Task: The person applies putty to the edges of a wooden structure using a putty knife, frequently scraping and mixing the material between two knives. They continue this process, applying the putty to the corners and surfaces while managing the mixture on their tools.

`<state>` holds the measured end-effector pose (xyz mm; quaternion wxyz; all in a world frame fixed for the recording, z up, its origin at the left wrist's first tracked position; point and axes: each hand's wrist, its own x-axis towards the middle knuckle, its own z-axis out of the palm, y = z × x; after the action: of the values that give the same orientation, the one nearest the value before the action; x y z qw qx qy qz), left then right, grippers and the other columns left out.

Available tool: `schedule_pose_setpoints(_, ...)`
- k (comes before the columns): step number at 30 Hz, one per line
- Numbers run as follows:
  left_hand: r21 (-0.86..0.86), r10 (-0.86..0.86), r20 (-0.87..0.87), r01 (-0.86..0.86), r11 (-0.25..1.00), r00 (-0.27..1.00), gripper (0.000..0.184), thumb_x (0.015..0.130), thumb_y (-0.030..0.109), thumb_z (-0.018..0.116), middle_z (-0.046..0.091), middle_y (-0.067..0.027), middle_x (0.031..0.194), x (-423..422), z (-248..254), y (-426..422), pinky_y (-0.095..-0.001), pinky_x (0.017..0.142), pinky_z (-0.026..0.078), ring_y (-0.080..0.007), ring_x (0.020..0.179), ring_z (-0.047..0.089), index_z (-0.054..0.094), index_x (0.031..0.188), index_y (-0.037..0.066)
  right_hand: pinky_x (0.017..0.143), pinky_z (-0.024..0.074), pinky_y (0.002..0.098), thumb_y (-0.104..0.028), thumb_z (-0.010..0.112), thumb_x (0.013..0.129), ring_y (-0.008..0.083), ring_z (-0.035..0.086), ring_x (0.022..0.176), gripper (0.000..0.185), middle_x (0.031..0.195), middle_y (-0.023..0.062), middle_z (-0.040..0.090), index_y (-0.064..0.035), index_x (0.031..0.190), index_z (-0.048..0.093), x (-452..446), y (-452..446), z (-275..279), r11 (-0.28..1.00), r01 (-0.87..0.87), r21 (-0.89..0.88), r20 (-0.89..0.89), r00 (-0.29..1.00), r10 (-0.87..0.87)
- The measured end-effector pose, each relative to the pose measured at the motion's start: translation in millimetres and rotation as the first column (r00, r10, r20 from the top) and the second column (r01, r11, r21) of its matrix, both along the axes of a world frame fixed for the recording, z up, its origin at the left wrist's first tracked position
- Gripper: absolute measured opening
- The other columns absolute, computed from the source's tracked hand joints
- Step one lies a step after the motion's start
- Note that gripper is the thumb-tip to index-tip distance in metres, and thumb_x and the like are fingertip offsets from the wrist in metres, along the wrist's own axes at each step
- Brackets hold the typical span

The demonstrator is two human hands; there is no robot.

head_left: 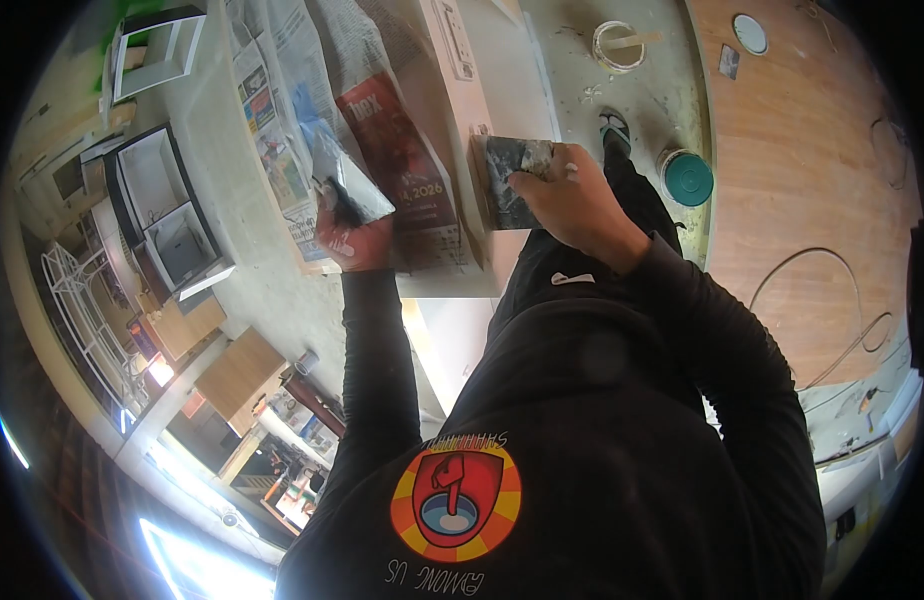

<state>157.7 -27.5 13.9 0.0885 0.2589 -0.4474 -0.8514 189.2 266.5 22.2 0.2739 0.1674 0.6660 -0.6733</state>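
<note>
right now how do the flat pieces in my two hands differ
The left piece is bright and silvery; the right piece is dark grey with pale smears. The left piece is over newspaper; the right piece is by a pale panel. Both are flat, each in a bare hand's grip.

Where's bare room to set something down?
Free: the brown wood-grain panel, the stretch between the green-lidded tub, the round white lid and the looped grey cable. Crowded: the printed newspaper sheets, with the left hand and its silver flat tool over them; the grey floor strip, where a sandalled foot stands between that tub and the open white tub.
</note>
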Motion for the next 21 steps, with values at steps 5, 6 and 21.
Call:
schedule_pose_setpoints(5,-0.178,0.061,0.032,-0.054,0.982,0.998,0.028,0.089,0.003,0.062,0.067,-0.016,0.1,-2,9,13,-0.0299,0.071,0.056,-0.0211,0.087,0.067,0.062,0.116,-0.006,0.07,0.0529,0.0424,-0.012,0.06,0.085,0.0411,0.067,0.077,0.029,0.086,0.0311,0.066,0.0139,0.1,0.061,-3,0,6,0.999,0.022,0.028,-0.044,0.999,-0.021)
schedule_pose_setpoints(6,-0.178,0.061,0.033,-0.054,0.983,0.998,0.028,0.089,0.003,0.062,0.067,-0.016,0.1,-2,8,11,-0.0299,0.071,0.056,-0.0211,0.087,0.067,0.062,0.116,-0.006,0.07,0.0529,0.0424,-0.012,0.06,0.085,0.0411,0.067,0.077,0.029,0.086,0.0311,0.066,0.0139,0.1,0.061,-3,-2,2,0.999,0.022,0.029,-0.043,0.999,-0.021)
schedule_pose_setpoints(21,-0.151,0.09,0.081,-0.077,0.986,0.993,0.029,0.083,-0.005,0.065,0.07,-0.0146,0.096,-2,15,18,-0.0306,0.073,0.057,-0.0196,0.083,0.069,0.064,0.112,-0.007,0.061,0.0493,0.0417,-0.011,0.062,0.085,0.0353,0.063,0.063,0.022,0.072,0.0261,0.064,0.01,0.089,0.063,-2,8,-1,0.997,0.061,-0.052,-0.231,0.97,-0.072)
